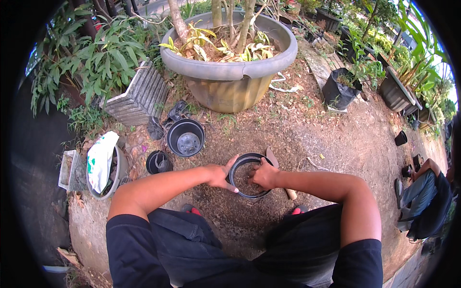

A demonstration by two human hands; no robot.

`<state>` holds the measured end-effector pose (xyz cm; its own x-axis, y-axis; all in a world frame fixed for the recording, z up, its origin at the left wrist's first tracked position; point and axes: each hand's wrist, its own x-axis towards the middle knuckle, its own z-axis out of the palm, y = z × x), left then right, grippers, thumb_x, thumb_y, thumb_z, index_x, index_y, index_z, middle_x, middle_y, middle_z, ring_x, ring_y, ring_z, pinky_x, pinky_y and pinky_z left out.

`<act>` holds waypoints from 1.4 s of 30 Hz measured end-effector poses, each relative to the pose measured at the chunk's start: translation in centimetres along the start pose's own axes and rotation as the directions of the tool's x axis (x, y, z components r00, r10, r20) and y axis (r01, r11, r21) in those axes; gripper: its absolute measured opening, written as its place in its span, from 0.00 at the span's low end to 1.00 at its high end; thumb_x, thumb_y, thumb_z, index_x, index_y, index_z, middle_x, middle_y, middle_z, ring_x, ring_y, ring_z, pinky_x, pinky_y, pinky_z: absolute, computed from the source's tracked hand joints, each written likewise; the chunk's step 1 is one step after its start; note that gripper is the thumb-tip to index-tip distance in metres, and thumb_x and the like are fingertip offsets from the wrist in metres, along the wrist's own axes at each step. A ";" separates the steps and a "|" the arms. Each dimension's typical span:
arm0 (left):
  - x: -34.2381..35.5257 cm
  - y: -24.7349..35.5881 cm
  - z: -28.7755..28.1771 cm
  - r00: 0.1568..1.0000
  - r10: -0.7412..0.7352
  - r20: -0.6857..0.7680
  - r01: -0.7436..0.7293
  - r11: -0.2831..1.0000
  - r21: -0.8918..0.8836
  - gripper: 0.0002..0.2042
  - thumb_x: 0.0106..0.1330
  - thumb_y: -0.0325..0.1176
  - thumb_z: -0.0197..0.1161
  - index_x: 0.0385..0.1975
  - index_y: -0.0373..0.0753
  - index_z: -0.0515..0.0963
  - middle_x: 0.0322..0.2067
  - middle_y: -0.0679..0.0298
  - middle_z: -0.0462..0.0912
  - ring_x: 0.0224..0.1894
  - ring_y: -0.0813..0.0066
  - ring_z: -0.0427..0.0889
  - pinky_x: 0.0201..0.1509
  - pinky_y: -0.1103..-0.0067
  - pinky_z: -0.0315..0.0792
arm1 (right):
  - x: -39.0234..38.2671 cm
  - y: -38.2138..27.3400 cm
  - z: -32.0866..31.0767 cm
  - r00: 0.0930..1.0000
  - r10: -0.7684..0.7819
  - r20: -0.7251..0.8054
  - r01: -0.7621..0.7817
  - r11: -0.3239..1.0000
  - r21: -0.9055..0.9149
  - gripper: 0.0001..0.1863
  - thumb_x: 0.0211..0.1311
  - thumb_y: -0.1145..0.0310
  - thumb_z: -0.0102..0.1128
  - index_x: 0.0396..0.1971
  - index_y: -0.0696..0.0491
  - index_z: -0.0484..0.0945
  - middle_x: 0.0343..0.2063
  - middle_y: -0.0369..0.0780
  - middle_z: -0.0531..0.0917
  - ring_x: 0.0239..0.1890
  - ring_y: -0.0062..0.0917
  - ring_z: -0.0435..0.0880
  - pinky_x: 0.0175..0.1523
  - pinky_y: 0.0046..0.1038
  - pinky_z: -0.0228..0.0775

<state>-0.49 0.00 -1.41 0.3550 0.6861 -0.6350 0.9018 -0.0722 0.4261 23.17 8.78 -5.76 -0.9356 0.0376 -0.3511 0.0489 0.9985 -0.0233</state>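
We find the black plastic plant pot (246,158) upright on the bare earth ground (312,144), in front of the wearer and between the feet. Dark soil (244,175) lies inside it. The left hand (221,174) has its grip on the pot's left side, thumb and fingers spread along the rim. The right hand (264,175) reaches over the right rim into the pot; its fingertips are at the soil, and we cannot tell whether that grip is closed on anything.

We judge the wall thin, light and slightly flexible, with the soil giving most of the weight and crumbling readily. Opposite sides of the rim appear the soundest hold; one-sided lifting could flex or tip it.

A hand trowel (272,157) lies just beyond the pot's right side, partly hidden by the right forearm. To the left we note a larger black pot (176,134) and a smaller black pot (152,162). Farther ahead stands a large round planter (228,93).
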 end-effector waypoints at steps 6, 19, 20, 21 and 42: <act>-0.1 0.5 -0.4 1.000 0.016 0.003 -0.016 1.000 0.006 0.71 0.55 0.71 0.67 0.73 0.36 0.16 0.62 0.36 0.74 0.64 0.42 0.75 0.69 0.65 0.67 | 0.9 0.8 1.9 0.992 0.039 0.121 -0.029 0.996 -0.080 0.11 0.56 0.54 0.68 0.38 0.39 0.87 0.38 0.34 0.87 0.56 0.31 0.81 0.65 0.57 0.62; -0.5 0.7 -0.5 1.000 0.014 0.004 -0.014 1.000 0.023 0.72 0.53 0.74 0.66 0.73 0.37 0.15 0.67 0.43 0.69 0.66 0.49 0.74 0.68 0.65 0.68 | -3.1 6.9 -3.3 0.791 0.556 -0.255 -0.410 0.791 0.454 0.10 0.58 0.58 0.68 0.40 0.40 0.88 0.36 0.34 0.89 0.44 0.32 0.86 0.54 0.47 0.67; -0.3 0.7 -0.4 1.000 0.018 0.004 -0.018 1.000 0.020 0.71 0.53 0.74 0.66 0.74 0.37 0.16 0.67 0.43 0.69 0.66 0.48 0.74 0.68 0.65 0.68 | -3.4 7.2 -3.4 0.768 0.591 -0.246 -0.445 0.769 0.460 0.10 0.59 0.59 0.67 0.41 0.40 0.88 0.35 0.34 0.89 0.44 0.32 0.86 0.54 0.47 0.67; -0.2 0.5 -0.3 1.000 0.018 -0.004 -0.018 0.999 0.028 0.71 0.53 0.74 0.66 0.74 0.38 0.16 0.67 0.42 0.70 0.66 0.48 0.74 0.68 0.65 0.68 | -3.6 7.1 -3.4 0.735 0.627 -0.260 -0.485 0.753 0.444 0.12 0.60 0.60 0.65 0.44 0.40 0.87 0.43 0.35 0.87 0.50 0.33 0.83 0.54 0.47 0.67; -0.2 0.7 -0.4 1.000 -0.016 0.011 0.016 0.999 0.030 0.71 0.55 0.73 0.65 0.73 0.36 0.15 0.62 0.36 0.73 0.64 0.43 0.75 0.68 0.65 0.68 | -1.0 0.5 -2.3 0.970 0.181 0.161 -0.159 0.978 -0.137 0.16 0.65 0.62 0.57 0.50 0.37 0.86 0.53 0.39 0.82 0.66 0.35 0.72 0.70 0.61 0.59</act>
<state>-0.06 0.07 -0.73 0.3432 0.6793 -0.6487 0.9141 -0.0828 0.3968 23.38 9.35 -3.28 -0.8427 0.2106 -0.4954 0.1487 0.9756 0.1618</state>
